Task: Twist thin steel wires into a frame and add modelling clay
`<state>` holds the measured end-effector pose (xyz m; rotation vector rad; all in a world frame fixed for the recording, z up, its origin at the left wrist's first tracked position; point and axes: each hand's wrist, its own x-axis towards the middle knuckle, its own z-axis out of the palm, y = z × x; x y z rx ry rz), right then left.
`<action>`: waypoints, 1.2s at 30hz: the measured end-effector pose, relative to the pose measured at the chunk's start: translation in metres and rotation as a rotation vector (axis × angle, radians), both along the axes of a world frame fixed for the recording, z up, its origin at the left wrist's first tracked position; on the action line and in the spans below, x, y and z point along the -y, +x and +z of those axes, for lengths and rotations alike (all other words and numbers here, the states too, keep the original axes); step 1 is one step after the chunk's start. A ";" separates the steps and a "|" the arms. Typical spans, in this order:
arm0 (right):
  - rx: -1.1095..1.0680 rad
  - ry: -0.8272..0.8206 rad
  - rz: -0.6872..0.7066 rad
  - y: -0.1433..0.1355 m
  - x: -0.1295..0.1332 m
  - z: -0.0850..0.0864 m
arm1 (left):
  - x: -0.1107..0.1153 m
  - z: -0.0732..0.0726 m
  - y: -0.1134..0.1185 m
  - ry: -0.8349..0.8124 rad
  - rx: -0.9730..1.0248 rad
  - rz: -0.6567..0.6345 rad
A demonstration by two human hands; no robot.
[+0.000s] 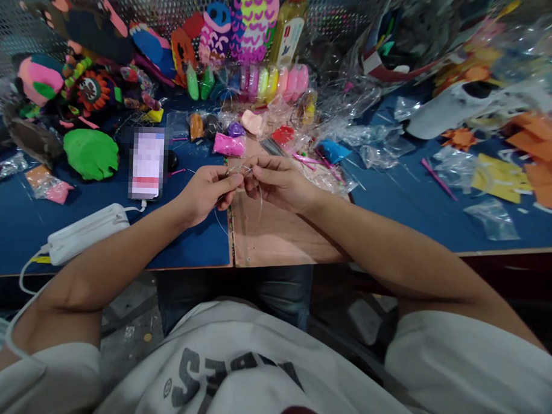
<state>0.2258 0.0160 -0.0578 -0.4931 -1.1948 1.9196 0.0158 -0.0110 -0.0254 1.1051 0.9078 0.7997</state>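
My left hand (pixel 212 191) and my right hand (pixel 277 181) meet over the wooden board (pixel 275 237) near the table's front. Between them runs a thin wire (pixel 260 200), pinched by the fingertips of both hands. It forms small loops at the fingers, and one loose end hangs down by my left hand. Just beyond the hands lies a bright pink packet (pixel 229 145), with orange, purple and red clay lumps around it. To the left of my left hand is a lit phone (pixel 148 163) with a cable plugged in.
A white power bank (pixel 88 233) lies by my left forearm. Farther back stand a bottle (pixel 289 29), colourful clay figures (pixel 214 33) and a green clay piece (pixel 91 154). On the right are a white mask-like object (pixel 451 107), a yellow sheet (pixel 501 177) and plastic wrappers.
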 end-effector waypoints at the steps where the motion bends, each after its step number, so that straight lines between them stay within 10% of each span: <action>1: 0.012 -0.002 -0.033 0.000 0.000 -0.001 | 0.000 -0.001 0.001 0.027 -0.002 0.022; 25: 0.165 -0.031 -0.164 0.000 0.004 0.007 | 0.005 -0.014 0.002 0.478 -0.272 0.074; 36: 0.301 0.317 -0.233 0.000 0.003 -0.001 | 0.007 -0.010 0.000 0.617 -0.493 0.052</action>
